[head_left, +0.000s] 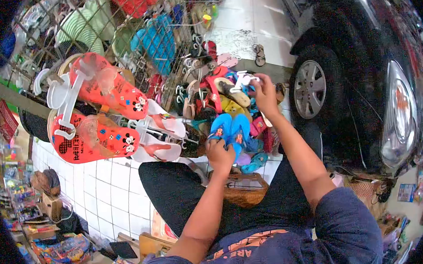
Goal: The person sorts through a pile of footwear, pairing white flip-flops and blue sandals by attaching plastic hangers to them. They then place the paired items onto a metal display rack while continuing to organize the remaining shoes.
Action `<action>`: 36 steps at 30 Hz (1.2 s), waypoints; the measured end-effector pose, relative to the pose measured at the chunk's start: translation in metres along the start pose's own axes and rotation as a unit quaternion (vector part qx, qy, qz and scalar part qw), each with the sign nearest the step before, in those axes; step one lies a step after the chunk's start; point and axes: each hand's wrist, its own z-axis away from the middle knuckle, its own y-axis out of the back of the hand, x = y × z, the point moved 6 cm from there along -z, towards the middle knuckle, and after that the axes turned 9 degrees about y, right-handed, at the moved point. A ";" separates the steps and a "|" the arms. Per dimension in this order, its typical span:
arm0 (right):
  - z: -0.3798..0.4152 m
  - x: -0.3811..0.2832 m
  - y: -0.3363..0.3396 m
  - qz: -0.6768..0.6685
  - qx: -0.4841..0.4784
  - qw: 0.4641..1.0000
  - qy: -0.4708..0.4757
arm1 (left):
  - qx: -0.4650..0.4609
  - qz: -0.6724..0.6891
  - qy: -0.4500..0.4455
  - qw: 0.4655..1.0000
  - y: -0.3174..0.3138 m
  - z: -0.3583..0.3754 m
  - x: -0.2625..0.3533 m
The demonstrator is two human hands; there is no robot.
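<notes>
A pair of bright blue sandals (239, 126) lies across the middle of the view, with my left hand (220, 156) closed around the near end of them. To the upper right, my right hand (266, 97) pinches a white plastic shoe hanger (244, 82) between thumb and fingers. Below both hands spreads a pile of mixed footwear, including a yellow sandal (230, 106), a pink sandal (258, 126) and a teal sandal (254, 163). A beige shoe with a dark insole (232, 91) lies just under the white hanger.
Red sandals (111, 139) on a white hanger hang from a metal grid (116, 38) at the left. White sandals (159, 150) hang beside them. A dark car (349, 73) with its front wheel (309, 82) stands close on the right. Toy packages (60, 255) fill the lower left.
</notes>
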 end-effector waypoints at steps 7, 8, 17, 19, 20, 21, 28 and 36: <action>0.118 -0.047 0.076 -0.238 0.172 0.932 -0.211 | -0.089 -0.037 -0.147 0.984 0.003 0.012 0.030; 0.131 -0.030 0.083 -0.239 0.183 0.933 -0.198 | -0.090 -0.059 -0.146 0.983 0.006 0.013 0.034; 0.137 0.025 0.106 -0.256 0.192 0.902 -0.291 | 0.054 -0.025 -0.288 0.956 0.038 0.031 0.077; 0.142 0.028 0.113 -0.245 0.203 0.895 -0.313 | 0.030 0.005 -0.296 0.955 0.034 0.030 0.073; 0.143 0.027 0.114 -0.257 0.173 0.900 -0.306 | 0.024 -0.002 -0.269 0.963 0.031 0.031 0.068; 0.139 0.018 0.113 -0.266 0.142 0.907 -0.295 | 0.021 -0.006 -0.242 0.970 0.032 0.029 0.070; 0.145 0.014 0.104 -0.275 0.143 0.897 -0.315 | -0.037 0.073 -0.293 0.953 0.033 0.035 0.075; 0.143 -0.003 0.086 -0.112 0.084 0.950 -0.280 | -0.047 0.055 -0.287 0.955 0.036 0.037 0.067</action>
